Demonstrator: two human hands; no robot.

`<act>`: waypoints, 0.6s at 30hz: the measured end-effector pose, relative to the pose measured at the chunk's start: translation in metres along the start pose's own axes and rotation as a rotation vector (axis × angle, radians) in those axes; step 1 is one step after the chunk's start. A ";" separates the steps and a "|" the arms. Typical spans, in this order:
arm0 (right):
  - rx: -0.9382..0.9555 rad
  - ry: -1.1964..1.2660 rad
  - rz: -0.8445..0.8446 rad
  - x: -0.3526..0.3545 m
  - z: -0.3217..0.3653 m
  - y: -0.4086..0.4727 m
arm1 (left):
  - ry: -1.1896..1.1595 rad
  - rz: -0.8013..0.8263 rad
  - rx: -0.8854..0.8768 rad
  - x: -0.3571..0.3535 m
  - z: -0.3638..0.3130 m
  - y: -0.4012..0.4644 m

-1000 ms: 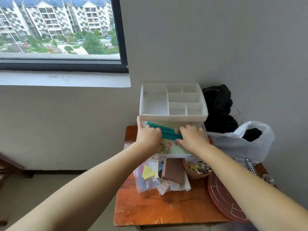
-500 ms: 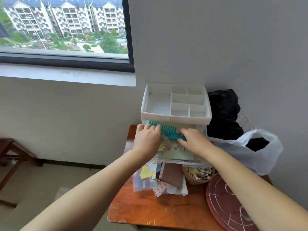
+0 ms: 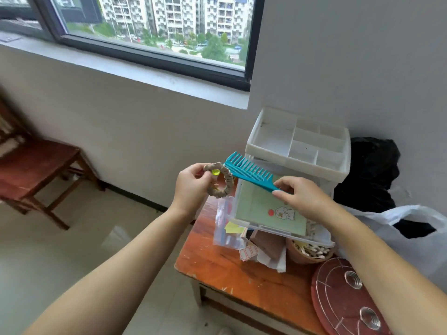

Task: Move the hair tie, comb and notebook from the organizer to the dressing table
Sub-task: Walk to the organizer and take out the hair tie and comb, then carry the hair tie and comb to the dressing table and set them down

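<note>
Head view, nearest first: my forearms reach in from six o'clock. My left hand point(image 3: 191, 189) has its grip pinched on the beige hair tie point(image 3: 221, 181), held in the air off the worktop's point(image 3: 232, 269) nine o'clock edge. My right hand point(image 3: 303, 198) pinches the handle of the teal comb point(image 3: 250, 171), teeth up, its far end just beside the hair tie. Under my right hand the green notebook point(image 3: 262, 209) lies in the pulled-out drawer of the white organizer point(image 3: 298, 146), not yet taken.

To do this well, I judge I should keep both pinches firm, swing comb and tie clear of the drawer lip together, and set them down before returning for the notebook.

Around it: a zip bag point(image 3: 223, 228), a brown block point(image 3: 271, 243) and a pot of cotton swabs point(image 3: 309, 251) crowd the worktop under the drawer; a round red board point(image 3: 338, 298) sits at five o'clock, a white bag point(image 3: 411, 226) at three. A wooden chair point(image 3: 36, 170) stands at nine.
</note>
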State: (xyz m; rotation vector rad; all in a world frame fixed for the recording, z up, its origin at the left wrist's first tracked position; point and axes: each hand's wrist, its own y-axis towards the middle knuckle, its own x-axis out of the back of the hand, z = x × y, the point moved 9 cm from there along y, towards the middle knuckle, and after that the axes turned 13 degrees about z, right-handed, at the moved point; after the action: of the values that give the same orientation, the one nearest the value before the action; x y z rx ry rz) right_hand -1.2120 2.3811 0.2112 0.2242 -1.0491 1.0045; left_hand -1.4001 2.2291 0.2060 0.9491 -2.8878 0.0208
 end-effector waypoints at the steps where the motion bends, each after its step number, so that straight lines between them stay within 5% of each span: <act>1: 0.012 -0.001 0.001 -0.005 0.011 0.003 | -0.056 -0.020 0.033 0.014 0.005 -0.008; 8: 0.089 0.029 -0.066 -0.068 0.108 0.008 | -0.336 -0.209 0.210 0.127 0.057 -0.117; 18: 0.442 -0.017 0.283 -0.321 0.365 -0.037 | -0.365 -0.840 0.349 0.367 0.126 -0.409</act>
State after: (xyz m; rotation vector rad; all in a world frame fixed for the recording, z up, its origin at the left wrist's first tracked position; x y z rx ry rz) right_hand -1.4479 1.9581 0.1539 0.4542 -0.8775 1.4911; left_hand -1.4637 1.6773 0.1105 2.3615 -2.5439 0.3173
